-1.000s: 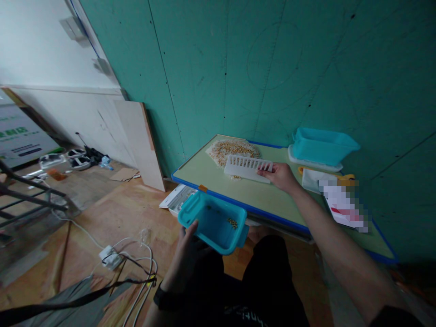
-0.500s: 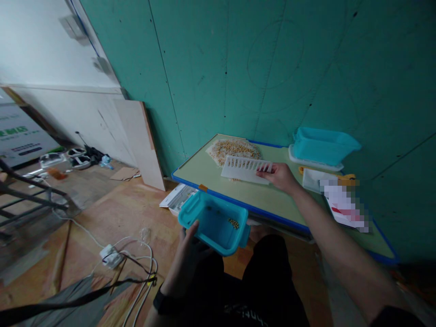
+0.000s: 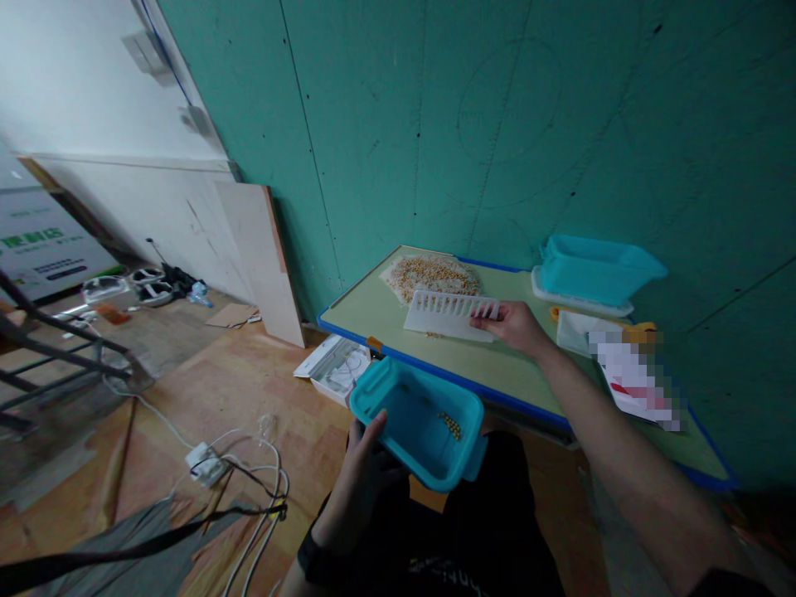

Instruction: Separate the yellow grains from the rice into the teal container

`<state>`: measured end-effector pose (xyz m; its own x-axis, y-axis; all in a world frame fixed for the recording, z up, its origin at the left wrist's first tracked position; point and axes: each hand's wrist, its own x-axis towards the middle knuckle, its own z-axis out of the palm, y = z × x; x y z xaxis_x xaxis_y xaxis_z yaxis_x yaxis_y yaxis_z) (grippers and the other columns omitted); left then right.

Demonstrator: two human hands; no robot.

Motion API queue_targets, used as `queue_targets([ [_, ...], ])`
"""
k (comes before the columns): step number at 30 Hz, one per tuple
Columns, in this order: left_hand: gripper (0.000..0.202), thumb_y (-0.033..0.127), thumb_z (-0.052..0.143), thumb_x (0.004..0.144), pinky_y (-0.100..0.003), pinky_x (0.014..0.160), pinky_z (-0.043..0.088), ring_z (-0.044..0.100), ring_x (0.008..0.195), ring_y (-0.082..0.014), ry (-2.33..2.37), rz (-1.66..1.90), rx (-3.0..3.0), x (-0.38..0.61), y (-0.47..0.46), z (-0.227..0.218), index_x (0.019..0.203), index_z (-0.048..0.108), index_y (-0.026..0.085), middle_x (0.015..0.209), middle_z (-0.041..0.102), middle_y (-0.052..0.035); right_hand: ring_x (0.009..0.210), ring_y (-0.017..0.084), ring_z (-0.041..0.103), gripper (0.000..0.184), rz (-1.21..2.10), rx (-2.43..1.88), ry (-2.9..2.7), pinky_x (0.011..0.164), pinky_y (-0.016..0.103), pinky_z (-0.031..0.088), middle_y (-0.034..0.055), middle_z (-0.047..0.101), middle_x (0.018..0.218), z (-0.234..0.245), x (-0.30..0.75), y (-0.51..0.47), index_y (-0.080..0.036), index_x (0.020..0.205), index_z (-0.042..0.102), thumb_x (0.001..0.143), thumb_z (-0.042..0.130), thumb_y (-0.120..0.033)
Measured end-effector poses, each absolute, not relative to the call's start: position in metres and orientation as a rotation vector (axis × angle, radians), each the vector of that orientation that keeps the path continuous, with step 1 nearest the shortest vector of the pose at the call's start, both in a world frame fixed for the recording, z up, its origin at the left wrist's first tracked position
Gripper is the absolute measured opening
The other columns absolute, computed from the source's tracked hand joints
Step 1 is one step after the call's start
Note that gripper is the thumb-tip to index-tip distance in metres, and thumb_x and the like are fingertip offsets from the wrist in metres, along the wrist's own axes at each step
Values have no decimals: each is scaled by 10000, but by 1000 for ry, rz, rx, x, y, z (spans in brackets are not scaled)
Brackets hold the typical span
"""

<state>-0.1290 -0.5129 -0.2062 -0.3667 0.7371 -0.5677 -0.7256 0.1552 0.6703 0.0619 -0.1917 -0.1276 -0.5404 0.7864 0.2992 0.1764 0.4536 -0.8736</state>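
My left hand grips the left side of a blue plastic container, thumb over its rim, and holds it below the table's front edge. A small cluster of yellow beans lies in its right part. Over the table, my right hand pinches the right end of a white slotted plastic strip. The strip stands tilted just in front of a spread pile of beans mixed with pale grains. A few loose beans lie at the strip's lower edge.
The light green table has a blue edge. On its right are another blue container on a white lid, a white cloth and a blurred packet. An open white box and cables lie on the floor.
My left hand has moved the blue container to the right and slightly down in the view. The white strip stays nearly in place in my right hand.
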Motion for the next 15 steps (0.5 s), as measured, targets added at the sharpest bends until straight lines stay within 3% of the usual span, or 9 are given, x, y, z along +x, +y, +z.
queue_targets([
  [6, 1096, 637, 1057, 799, -634, 1065, 700, 708, 1507, -529, 1208, 1507, -11, -130, -511, -199, 1679, 449, 400, 1726, 630, -231, 795, 314, 841, 515, 1076, -800, -1988, 726, 412, 697, 95, 903, 865, -126, 63, -194, -209, 858, 921, 642, 1075, -651],
  [15, 1122, 636, 1061, 788, -641, 1116, 677, 662, 1559, -536, 1209, 1504, 16, -127, -511, -194, 1696, 452, 387, 1786, 581, -230, 830, 325, 855, 520, 1067, -777, -2021, 766, 436, 705, 105, 912, 901, -122, 61, -200, -217, 841, 921, 649, 1051, -683],
])
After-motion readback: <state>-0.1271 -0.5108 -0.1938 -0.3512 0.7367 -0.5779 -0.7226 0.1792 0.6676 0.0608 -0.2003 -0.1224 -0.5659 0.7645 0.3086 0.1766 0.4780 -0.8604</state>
